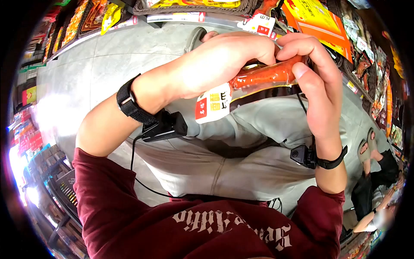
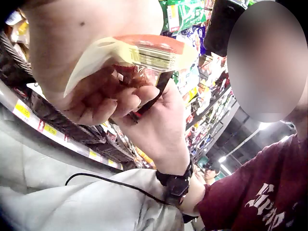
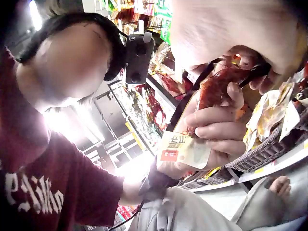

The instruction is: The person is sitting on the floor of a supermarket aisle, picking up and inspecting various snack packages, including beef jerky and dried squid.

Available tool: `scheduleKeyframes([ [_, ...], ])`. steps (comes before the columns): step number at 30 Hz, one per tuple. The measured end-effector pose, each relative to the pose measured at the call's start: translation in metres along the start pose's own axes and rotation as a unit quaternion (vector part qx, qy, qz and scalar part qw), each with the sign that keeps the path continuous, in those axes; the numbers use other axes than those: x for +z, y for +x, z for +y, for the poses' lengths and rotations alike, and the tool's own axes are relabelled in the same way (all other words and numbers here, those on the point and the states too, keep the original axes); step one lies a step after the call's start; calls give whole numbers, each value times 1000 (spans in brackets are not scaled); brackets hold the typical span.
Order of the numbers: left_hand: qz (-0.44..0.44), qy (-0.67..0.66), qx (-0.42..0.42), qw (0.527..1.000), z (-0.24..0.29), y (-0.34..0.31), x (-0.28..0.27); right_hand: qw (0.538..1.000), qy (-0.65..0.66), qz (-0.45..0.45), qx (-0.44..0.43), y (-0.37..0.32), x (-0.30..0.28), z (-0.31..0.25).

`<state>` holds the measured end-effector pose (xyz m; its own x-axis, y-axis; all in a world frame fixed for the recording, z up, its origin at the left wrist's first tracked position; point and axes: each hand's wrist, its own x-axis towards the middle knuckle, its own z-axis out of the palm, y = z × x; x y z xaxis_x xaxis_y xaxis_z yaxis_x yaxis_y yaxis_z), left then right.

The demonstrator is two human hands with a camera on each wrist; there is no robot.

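Note:
A clear plastic pack of glossy reddish meat is held up in front of the body, above the lap. My left hand grips one end, its fingers curled round the pack in the right wrist view. At the other end my right hand holds the pack, thumb on the near side and bent fingers over the top. A white tag with red and yellow print hangs from the left end. Its barcode side faces the left wrist camera. The palms hide part of the pack.
Store shelves with woven baskets of packaged food run along the far side, with an orange-yellow packet close beyond the hands. Grey tile floor lies to the left. Another person is low at the right. A black cable trails from the right wrist.

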<state>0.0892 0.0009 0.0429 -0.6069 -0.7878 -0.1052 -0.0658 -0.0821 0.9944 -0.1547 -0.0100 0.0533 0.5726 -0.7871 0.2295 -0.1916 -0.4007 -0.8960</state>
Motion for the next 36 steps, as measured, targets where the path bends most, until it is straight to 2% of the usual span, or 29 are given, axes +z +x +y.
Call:
scheduleKeyframes([
  [3, 23, 47, 50, 997, -11, -10, -11, 999, -5, 0, -43, 10, 15, 2],
  [5, 60, -112, -70, 989, -13, -13, -11, 996, 75, 40, -10, 9, 27, 8],
  [7, 30, -96, -107, 989, -19, -20, -18, 998, 57, 14, -18, 8, 32, 15],
  [8, 24, 54, -46, 997, -20, -27, -20, 998, 62, 8, -4, 6, 35, 20],
  [9, 18, 201, 16, 979, -22, -31, -22, 998, 68, 1, 10, 5, 38, 23],
  [10, 25, 149, -42, 988, -22, -29, -21, 997, 70, -2, 14, 6, 38, 24],
  [11, 26, 146, -46, 988, -23, -31, -23, 997, 65, -18, 23, 7, 38, 23],
  [14, -7, 243, 23, 970, -24, -36, -30, 997, 63, -32, 38, 10, 40, 21],
  [15, -7, 240, 22, 971, -25, -37, -29, 997, 65, -28, 45, 10, 41, 20],
  [17, 39, 123, 63, 990, -28, -39, -26, 995, 79, -21, 55, 8, 41, 22],
  [18, 38, 120, 62, 990, -27, -38, -26, 994, 94, -13, 62, 7, 41, 23],
  [21, 21, 117, -17, 993, -16, -35, -28, 991, 99, -8, 94, 2, 40, 24],
  [22, 19, 116, -17, 993, -15, -34, -28, 990, 99, -7, 96, 2, 40, 25],
  [24, 23, 18, -82, 996, -14, -32, -28, 996, 46, -5, 72, 2, 39, 28],
  [25, 23, 18, -82, 996, -18, -33, -29, 996, 46, -6, 72, 3, 38, 29],
  [27, 32, 8, 16, 999, -30, -37, -29, 998, -3, -10, 56, 5, 36, 32],
  [28, 33, 9, 16, 999, -30, -37, -30, 998, -2, -11, 54, 6, 36, 33],
  [30, 22, -90, -8, 996, -30, -36, -31, 998, -50, -31, 11, 9, 34, 34],
  [31, 22, -89, -8, 996, -32, -37, -31, 998, -50, -30, 10, 8, 34, 33],
  [33, 38, 83, 90, 992, -37, -37, -30, 998, -41, -42, 20, 5, 33, 31],
  [34, 37, 84, 90, 992, -35, -36, -31, 998, -41, -41, 20, 5, 33, 31],
  [36, 29, 55, -22, 998, -26, -32, -34, 997, -68, -45, 9, 5, 31, 32],
])
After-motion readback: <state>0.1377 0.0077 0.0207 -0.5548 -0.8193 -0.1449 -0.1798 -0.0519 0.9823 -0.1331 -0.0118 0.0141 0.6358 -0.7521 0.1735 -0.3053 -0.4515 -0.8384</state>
